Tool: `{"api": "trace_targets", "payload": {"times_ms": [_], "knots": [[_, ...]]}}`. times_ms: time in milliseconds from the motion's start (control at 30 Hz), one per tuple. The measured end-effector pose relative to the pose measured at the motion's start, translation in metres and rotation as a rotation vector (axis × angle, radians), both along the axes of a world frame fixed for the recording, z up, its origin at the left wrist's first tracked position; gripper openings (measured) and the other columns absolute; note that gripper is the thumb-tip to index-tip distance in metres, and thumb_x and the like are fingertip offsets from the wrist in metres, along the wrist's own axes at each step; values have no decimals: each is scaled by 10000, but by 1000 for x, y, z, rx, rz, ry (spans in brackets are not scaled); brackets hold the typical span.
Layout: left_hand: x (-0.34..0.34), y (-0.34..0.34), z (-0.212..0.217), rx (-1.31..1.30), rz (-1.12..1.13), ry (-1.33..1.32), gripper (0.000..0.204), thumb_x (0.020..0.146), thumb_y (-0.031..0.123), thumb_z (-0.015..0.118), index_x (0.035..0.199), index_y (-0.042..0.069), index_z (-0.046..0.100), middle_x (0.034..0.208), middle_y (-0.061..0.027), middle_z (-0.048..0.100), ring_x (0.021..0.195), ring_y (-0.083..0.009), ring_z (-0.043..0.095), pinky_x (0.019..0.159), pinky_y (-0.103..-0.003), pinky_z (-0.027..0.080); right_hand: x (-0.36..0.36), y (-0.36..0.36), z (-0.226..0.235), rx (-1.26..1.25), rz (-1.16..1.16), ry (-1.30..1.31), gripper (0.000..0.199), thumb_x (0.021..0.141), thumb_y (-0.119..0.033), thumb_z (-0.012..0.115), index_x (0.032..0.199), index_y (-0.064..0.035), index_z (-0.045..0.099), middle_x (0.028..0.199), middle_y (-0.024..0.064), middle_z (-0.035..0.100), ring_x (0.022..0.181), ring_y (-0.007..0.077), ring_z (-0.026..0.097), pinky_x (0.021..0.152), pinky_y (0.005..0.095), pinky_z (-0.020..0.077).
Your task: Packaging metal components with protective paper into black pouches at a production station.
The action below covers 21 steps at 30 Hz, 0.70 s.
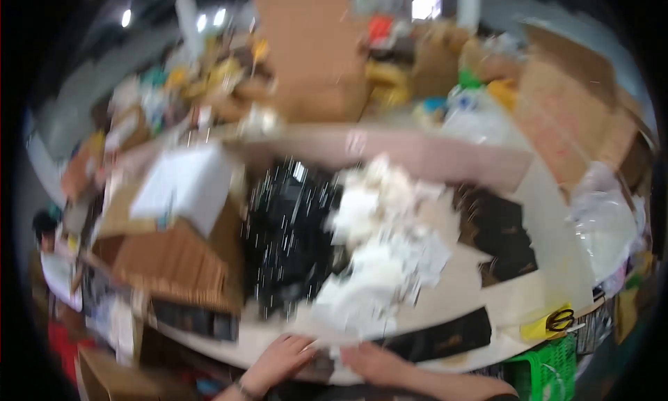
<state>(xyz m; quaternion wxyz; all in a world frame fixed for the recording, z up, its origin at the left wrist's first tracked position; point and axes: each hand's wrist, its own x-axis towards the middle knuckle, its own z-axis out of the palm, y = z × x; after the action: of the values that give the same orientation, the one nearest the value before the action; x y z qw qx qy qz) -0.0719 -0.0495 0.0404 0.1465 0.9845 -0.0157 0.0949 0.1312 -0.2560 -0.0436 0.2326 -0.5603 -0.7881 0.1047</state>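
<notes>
Reaching in over the near edge of the worktable (452,289), the left hand (284,359) and right hand (378,365) lie just apart, backs upward, left of the middle of that edge's right half. Their fingers look loosely bent and close together, but blur hides the tips, so I cannot tell how far open either hand is or whether it has hold of anything. A small dark-and-pale item (327,363) lies between them at the near edge, too smeared to identify. A dark band (243,389) circles the left wrist. Just beyond the right hand, a flat black strip (445,335) lies along the near edge; toward the near right corner are a yellow piece (536,329) and black-handled scissors (560,319), with a green plastic crate (546,373) below. Farther in, a cardboard box (170,258) topped by a white sheet (182,185) fills the left side. Beside it come a glossy black heap (289,234), a heap of white pieces (386,241) and, toward the right edge, dark stacked pieces (502,237). A pinkish panel (417,157) lines the far edge. Beyond rise a tall cardboard carton (309,53) and piled bags (223,77).
</notes>
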Motion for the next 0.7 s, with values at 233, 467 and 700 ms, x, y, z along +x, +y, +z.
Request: {"api": "trace_targets", "payload": {"times_ms": [233, 467, 700], "knots": [[-95, 196, 43, 248, 1320, -35, 118, 742, 131, 709, 756, 14, 694, 847, -251, 666, 864, -444, 636, 753, -490, 533, 4, -1, -33, 112, 98, -179, 491, 926, -281, 616, 1354, -46, 569, 1431, 213, 517, 1339, 348, 493, 1096, 528, 369], [-45, 244, 0, 581, 1098, 233, 84, 762, 147, 678, 796, 77, 710, 849, -167, 692, 839, -305, 698, 708, -413, 567, 13, 14, -2, 26, 10, -128, 580, 910, -391, 641, 1431, -161, 531, 1508, 195, 442, 1431, 424, 366, 1125, 596, 303], [-85, 143, 59, 211, 1437, -95, 124, 858, 50, 604, 910, 6, 708, 984, -197, 710, 874, -322, 711, 755, -417, 576, 11, -10, 4, -72, 17, -86, 465, 860, -293, 726, 1293, -135, 659, 1506, 278, 410, 1382, 508, 377, 1100, 629, 314]]}}
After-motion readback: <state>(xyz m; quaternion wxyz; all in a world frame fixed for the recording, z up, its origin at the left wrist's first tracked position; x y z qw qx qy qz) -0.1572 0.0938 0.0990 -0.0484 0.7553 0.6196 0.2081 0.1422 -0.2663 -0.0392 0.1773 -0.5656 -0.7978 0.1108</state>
